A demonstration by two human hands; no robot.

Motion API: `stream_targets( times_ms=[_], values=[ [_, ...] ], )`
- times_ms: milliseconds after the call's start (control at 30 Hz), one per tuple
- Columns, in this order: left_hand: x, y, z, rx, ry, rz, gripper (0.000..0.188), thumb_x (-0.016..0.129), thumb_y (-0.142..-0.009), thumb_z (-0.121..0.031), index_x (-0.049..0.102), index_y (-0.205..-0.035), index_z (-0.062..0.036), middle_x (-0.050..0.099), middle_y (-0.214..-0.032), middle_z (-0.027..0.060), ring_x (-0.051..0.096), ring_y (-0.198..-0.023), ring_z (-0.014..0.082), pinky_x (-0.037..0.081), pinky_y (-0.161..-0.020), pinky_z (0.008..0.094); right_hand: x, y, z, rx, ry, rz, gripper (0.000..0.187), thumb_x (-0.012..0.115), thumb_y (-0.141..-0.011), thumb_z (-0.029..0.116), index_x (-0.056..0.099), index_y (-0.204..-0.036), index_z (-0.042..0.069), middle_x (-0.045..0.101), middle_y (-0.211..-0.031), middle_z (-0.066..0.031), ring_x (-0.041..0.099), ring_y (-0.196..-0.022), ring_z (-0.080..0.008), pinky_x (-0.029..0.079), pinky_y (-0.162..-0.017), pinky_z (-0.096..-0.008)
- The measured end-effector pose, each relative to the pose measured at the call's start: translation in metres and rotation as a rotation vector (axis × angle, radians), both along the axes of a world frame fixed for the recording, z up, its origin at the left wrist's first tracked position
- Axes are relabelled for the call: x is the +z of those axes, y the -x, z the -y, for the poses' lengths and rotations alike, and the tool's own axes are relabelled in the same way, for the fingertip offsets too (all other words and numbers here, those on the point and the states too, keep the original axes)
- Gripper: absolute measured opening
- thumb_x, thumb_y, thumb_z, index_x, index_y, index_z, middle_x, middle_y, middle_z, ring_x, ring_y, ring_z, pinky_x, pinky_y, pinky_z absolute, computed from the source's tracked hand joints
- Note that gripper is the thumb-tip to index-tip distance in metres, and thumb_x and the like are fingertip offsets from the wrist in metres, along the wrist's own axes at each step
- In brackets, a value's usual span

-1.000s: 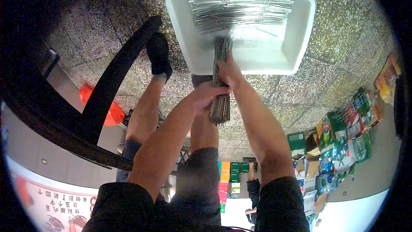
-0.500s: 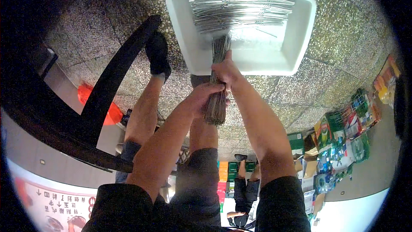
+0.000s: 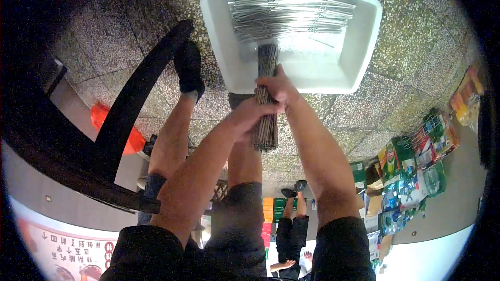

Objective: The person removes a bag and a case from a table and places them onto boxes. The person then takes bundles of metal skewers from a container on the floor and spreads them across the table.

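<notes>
A thick bundle of thin metal skewers (image 3: 267, 132) points lengthwise away from me, its far end over the near part of a white plastic tub (image 3: 221, 67). My left hand (image 3: 252, 114) wraps round the bundle's near half, thumb across the top. Just beyond it, my right hand (image 3: 278, 87) grips the middle from the right side, closed. The two hands touch or nearly touch. Inside the tub, many shiny metal skewers (image 3: 291, 15) lie crosswise along the far side, and a single loose one lies nearer.
The tub stands on a speckled stone floor (image 3: 354, 109). A dark curved bar (image 3: 140, 83) crosses the left side near my foot. Packs of bottles and boxes (image 3: 401, 177) line the right. Behind, upside down, another person (image 3: 291, 234) appears near stacked crates. A red bag (image 3: 134, 140) lies at left.
The bundle has straightened slightly, and my left hand has shifted a little forward along it toward the right hand. The other person's legs and hands have moved.
</notes>
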State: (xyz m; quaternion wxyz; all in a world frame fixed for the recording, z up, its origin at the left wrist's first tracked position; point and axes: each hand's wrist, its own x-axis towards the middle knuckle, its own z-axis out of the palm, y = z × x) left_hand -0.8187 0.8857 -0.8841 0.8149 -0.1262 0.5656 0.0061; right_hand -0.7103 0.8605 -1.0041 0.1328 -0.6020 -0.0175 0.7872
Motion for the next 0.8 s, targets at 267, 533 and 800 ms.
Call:
stream_targets(
  times_ms=[267,533,800],
  values=[
    [0.002,0.002,0.016,0.377,0.146,0.039,0.028,0.065,-0.084,-0.022,0.055,-0.102,-0.0038,0.061,-0.079,0.0067,0.063,-0.068,0.0207,0.055,-0.062,0.0349,0.021,0.000,-0.026,0.377,-0.001,0.172,0.091,0.076,-0.070,0.014,0.014,-0.135,-0.002,0.055,-0.107,-0.0250,0.058,-0.091,-0.0349,0.052,-0.072,-0.0433],
    [0.012,0.004,0.021,0.016,0.019,0.019,0.030,0.071,-0.077,-0.024,0.060,-0.099,-0.0059,0.063,-0.082,0.0037,0.059,-0.071,0.0163,0.049,-0.065,0.0323,0.032,-0.001,-0.007,0.518,-0.093,0.208,0.100,0.081,-0.064,0.016,0.014,-0.136,-0.003,0.055,-0.112,-0.0256,0.058,-0.097,-0.0333,0.050,-0.082,-0.0366],
    [-0.005,0.004,0.022,0.589,0.122,0.143,0.026,0.064,-0.083,-0.023,0.058,-0.097,-0.0019,0.064,-0.080,0.0104,0.065,-0.071,0.0237,0.055,-0.070,0.0363,0.012,0.008,-0.012,0.433,-0.382,0.344,0.084,0.074,-0.068,0.004,0.020,-0.131,0.001,0.056,-0.101,-0.0219,0.060,-0.083,-0.0282,0.054,-0.062,-0.0374]
  ],
)
